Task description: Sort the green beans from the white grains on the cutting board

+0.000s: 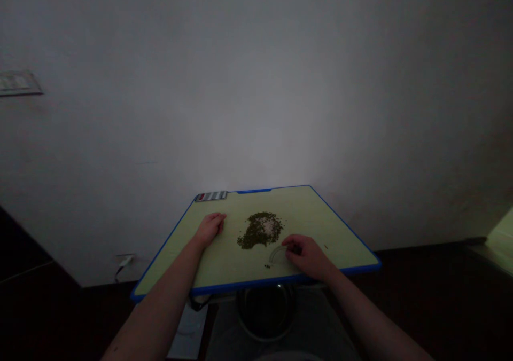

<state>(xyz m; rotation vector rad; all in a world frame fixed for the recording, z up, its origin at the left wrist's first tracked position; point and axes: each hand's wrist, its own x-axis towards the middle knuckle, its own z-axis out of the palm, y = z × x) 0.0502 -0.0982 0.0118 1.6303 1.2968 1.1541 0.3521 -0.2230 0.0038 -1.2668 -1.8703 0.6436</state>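
Note:
A pile of small green beans (254, 230), with pale grains (267, 225) among them, lies on the cream tabletop (236, 273) in the middle of the head view. Left of the pile, my left hand (211, 228) rests on the table with its fingers curled in and nothing visible in them. My right hand (303, 253) is closed in a pinch on a thin, clear curved piece (276, 251), just right of and nearer than the pile. Several loose beans (267, 266) lie by the piece's lower end. My fingers hide the rest of it.
Below the table's blue front edge (248, 284), a dark round bowl (266, 315) sits at my lap. A flat striped object (211, 196) lies at the far left corner. Behind the table stands a grey wall (256, 94). A plug (126, 261) is in the wall at left.

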